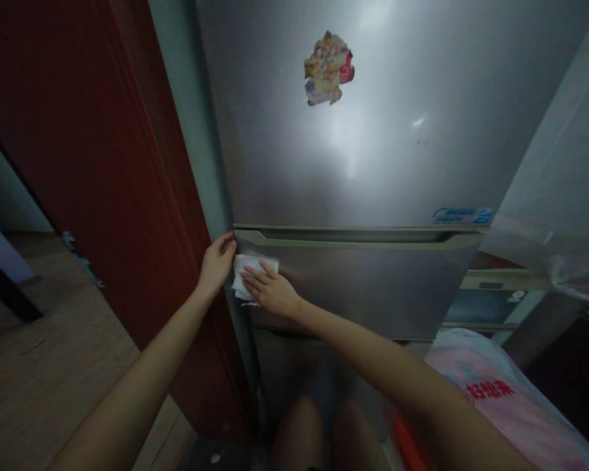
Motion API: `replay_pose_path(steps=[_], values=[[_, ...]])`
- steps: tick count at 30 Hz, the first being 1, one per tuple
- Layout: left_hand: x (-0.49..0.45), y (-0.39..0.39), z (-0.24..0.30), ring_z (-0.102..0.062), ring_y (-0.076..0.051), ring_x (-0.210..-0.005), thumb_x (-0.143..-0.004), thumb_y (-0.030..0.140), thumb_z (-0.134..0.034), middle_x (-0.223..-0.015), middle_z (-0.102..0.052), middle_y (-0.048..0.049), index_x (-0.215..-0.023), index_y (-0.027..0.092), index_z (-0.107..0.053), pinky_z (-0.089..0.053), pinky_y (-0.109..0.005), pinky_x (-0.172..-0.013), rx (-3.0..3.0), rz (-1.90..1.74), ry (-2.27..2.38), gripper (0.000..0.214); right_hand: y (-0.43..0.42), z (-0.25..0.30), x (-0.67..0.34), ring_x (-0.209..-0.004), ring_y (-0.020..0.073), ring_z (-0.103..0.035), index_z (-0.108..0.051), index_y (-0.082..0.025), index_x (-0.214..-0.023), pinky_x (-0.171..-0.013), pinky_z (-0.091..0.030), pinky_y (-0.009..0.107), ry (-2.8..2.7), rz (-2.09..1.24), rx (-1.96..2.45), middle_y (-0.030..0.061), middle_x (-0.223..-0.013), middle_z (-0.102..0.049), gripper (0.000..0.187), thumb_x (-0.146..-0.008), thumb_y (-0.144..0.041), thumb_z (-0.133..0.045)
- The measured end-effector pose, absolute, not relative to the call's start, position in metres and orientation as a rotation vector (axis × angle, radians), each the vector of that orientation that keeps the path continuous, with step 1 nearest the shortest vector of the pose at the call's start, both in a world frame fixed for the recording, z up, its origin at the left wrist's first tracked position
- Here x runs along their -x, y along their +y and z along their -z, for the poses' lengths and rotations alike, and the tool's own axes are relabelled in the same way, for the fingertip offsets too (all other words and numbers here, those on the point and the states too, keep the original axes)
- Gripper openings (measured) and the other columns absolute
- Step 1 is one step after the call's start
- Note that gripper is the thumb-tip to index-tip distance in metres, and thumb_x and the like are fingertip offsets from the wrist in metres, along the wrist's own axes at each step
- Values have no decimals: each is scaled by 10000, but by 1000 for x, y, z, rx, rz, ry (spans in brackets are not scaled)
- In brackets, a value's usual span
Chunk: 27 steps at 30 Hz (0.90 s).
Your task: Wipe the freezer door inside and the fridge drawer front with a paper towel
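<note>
Knees: bare knees (324,432) sat lowest in view, with a pink-printed plastic bag (491,392) to their right.
Right hand: the right hand (272,291) lay flat, fingers stretched out, pressing the white cloth (248,268) (not pinching it).
White cloth: folded, against the left end of the fridge's middle door (373,288), just under the handle groove.
Left hand: the left hand (218,261) was curled round that door's left edge, just beside the cloth.
Doing it well: even palm pressure and a flat cloth would likely serve best, the left hand bracing the door.
Beyond: the upper door (397,163) bore a torn sticker (328,69).
</note>
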<state>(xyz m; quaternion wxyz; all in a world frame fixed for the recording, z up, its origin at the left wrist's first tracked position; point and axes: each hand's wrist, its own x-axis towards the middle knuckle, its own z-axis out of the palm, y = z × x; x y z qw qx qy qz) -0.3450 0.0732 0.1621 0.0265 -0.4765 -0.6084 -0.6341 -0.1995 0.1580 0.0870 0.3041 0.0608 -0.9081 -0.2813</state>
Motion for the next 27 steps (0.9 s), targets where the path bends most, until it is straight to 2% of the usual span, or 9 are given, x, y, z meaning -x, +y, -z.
replay_pose_path(steps=[3, 7, 10, 14, 16, 18, 21, 24, 27], values=[[347, 73, -165, -617, -272, -1142, -819, 310, -548, -1219, -672, -144, -1162, 94, -657, -426, -420, -1046, 1475, 1982, -1943, 420, 153, -43, 197, -1364, 289, -421, -593, -45, -1244, -1156, -327, 530, -2552, 765, -279, 133, -1387, -547, 365, -973, -197, -401], [346, 71, -165, -605, -289, -1165, -803, 311, -574, -1235, -667, -145, -1161, 83, -670, -403, -438, -1064, 1459, 2021, -1997, 435, 155, -11, 184, -1280, 228, -529, -673, -79, -1130, -1137, -389, 435, -2653, 806, -461, 107, -1290, -632, 291, -944, -194, -481], [346, 71, -163, -599, -286, -1176, -798, 319, -584, -1252, -660, -132, -1182, 96, -666, -396, -435, -1071, 1453, 2055, -2011, 451, 162, -18, 178, -1250, 221, -557, -714, -116, -1035, -1134, -390, 440, -2702, 835, -592, 67, -1170, -706, 219, -910, -201, -556], [350, 72, -161, -584, -290, -1195, -774, 340, -597, -1285, -639, -134, -1195, 102, -659, -392, -440, -1072, 1441, 2110, -2021, 488, 178, -69, 182, -1226, 204, -575, -741, -196, -843, -1175, -318, 461, -2713, 872, -759, -19, -1059, -745, 153, -889, -187, -595], [351, 73, -161, -594, -285, -1179, -758, 334, -587, -1265, -652, -130, -1174, 106, -670, -404, -432, -1062, 1440, 2145, -2021, 482, 185, -105, 185, -1279, 220, -528, -739, -180, -883, -1192, -266, 498, -2689, 887, -763, 0, -1124, -725, 191, -915, -169, -550], [351, 73, -161, -612, -276, -1149, -745, 324, -569, -1222, -675, -128, -1147, 104, -682, -421, -416, -1046, 1436, 2184, -2012, 471, 188, -138, 186, -1328, 258, -470, -719, -126, -995, -1194, -237, 530, -2631, 905, -683, 57, -1248, -665, 244, -946, -153, -482], [347, 73, -162, -629, -261, -1114, -739, 312, -550, -1153, -705, -115, -1132, 112, -685, -449, -392, -1016, 1456, 2245, -1989, 462, 185, -159, 184, -1369, 287, -410, -624, -73, -1206, -1174, -275, 535, -2435, 898, -411, 108, -1381, -560, 341, -982, -171, -386], [341, 71, -163, -640, -242, -1098, -754, 289, -533, -1131, -712, -110, -1133, 120, -677, -466, -379, -997, 1443, 2302, -1983, 439, 175, -132, 181, -1383, 301, -386, -567, -70, -1277, -1160, -289, 553, -2352, 821, -240, 131, -1431, -504, 366, -982, -187, -385], [338, 70, -165, -661, -222, -1060, -772, 259, -520, -1115, -715, -116, -1099, 124, -681, -476, -380, -988, 1393, 2327, -2002, 389, 166, -71, 175, -1392, 289, -374, -531, -62, -1309, -1155, -306, 539, -2440, 750, -237, 141, -1429, -504, 385, -969, -208, -427]])
